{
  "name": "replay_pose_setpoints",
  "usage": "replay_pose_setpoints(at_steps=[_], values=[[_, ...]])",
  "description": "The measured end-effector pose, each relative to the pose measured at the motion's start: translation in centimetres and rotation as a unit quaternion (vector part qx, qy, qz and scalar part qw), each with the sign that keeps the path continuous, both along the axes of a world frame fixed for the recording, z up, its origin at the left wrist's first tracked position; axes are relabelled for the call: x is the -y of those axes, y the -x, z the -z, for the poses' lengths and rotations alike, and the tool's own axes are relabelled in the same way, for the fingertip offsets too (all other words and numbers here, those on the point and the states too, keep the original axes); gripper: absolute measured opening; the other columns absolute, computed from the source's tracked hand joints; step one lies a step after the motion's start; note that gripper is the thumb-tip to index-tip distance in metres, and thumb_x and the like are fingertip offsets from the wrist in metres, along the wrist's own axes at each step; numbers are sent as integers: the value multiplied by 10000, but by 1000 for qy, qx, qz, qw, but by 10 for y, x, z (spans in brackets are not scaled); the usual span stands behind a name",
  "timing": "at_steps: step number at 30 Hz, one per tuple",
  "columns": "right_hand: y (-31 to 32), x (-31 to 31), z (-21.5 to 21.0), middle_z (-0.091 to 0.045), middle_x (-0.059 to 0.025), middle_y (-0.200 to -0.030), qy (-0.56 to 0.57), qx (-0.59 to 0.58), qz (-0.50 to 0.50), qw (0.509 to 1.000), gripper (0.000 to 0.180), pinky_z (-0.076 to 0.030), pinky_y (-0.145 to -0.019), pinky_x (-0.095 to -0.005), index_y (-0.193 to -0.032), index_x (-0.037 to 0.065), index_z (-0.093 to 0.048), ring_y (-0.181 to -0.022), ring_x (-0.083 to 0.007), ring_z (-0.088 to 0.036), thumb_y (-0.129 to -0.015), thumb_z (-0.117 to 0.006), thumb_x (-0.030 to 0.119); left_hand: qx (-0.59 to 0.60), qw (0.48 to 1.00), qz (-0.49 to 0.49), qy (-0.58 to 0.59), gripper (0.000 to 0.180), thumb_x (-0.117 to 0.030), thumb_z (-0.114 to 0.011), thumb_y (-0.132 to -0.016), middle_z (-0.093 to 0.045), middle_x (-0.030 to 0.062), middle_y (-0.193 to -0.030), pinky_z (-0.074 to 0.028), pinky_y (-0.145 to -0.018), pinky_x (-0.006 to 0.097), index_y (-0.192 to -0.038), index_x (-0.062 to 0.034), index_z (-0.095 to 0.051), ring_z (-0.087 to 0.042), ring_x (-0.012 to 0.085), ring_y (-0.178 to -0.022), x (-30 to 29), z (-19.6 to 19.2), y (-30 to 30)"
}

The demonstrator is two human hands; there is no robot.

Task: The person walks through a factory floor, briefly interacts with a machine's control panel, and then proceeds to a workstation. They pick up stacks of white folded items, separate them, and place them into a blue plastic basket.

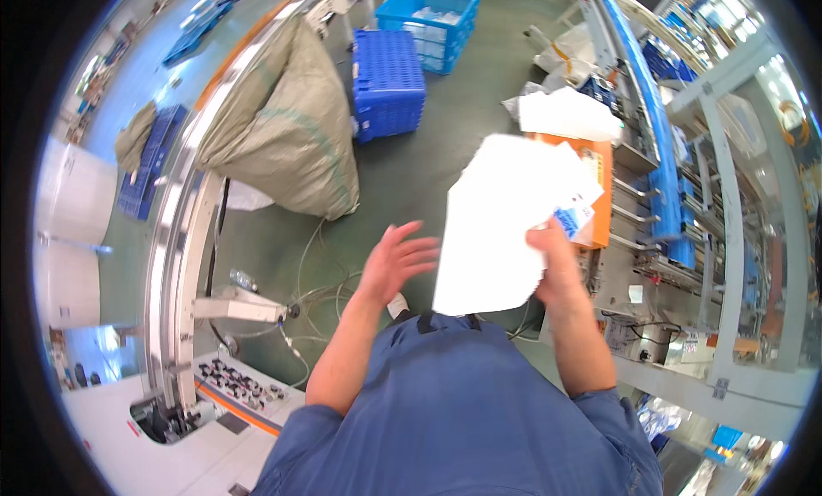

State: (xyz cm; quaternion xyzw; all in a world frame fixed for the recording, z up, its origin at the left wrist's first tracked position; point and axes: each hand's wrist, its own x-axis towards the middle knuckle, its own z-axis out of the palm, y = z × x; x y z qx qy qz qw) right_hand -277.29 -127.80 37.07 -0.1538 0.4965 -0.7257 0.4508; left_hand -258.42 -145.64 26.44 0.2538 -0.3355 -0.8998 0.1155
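My right hand (pixel 558 261) is closed on the right edge of a bright white stack of flat sheets or bags (pixel 492 231). Glare washes out the stack's surface, so its kind is hard to tell; its right edge looks ragged. Beside my right thumb shows a small blue-and-white printed piece (pixel 572 220), and whether it belongs to the stack I cannot tell. Fingers apart and empty, my left hand (pixel 398 263) is just off the stack's left edge, slightly blurred. Behind the stack is an orange box (pixel 601 192), with more white sheets or bags (pixel 569 115) on its far end.
At the left, a large beige woven sack (pixel 287 136) hangs from a machine frame (pixel 175 265). Blue crates (pixel 388 89) stand ahead on the green floor, and cables (pixel 330 282) trail below. On the right runs a machine with a blue rail (pixel 655 136) and framed clear panels (pixel 762 205).
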Motion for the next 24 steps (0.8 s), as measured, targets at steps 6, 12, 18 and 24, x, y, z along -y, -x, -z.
replay_pose_setpoints(at_steps=[6, 12, 18, 24], values=[[-49, 45, 48, -557, -127, -1282, -38, -49, -55, 997, 642, -449, -973, -355, -1423, 12, -360, -1169, -216, -548, -846, -613, 135, -134, 987, 31, -85, 840, -676, -423, -920, -483, 143, -1408, -404, -1064, 421, -1443, -22, -346, -483, 271, -1284, -5, -21, -8], [-39, 41, 36, -553, -227, -1269, -185, -272, -163, 930, 878, -487, -919, -357, -1496, 11, -236, -1100, -263, -602, -840, -725, 328, -93, 990, 43, -100, 767, -437, -678, -875, -523, 125, -1341, -445, -1030, 409, -1428, -26, -342, -532, 254, -1227, 2, -7, -27], [-10, 70, -21, -449, -197, -1437, -129, -502, -141, 843, 908, -410, -1048, -391, -1459, 24, -349, -1280, -311, -490, -741, -809, 337, -52, 995, 80, -16, 705, -292, -701, -876, -539, 127, -1311, -454, -1014, 378, -1421, -17, -349, -540, 223, -1208, 6, 3, -30], [-10, 86, 5, -662, -237, -1093, -157, -524, -312, 777, 716, -506, -891, -385, -1324, -32, -507, -999, -341, -655, -802, -745, 399, -45, 992, 113, -14, 674, -289, -655, -920, -534, 132, -1317, -449, -1015, 367, -1440, -17, -324, -542, 212, -1208, 0, 11, -41]])
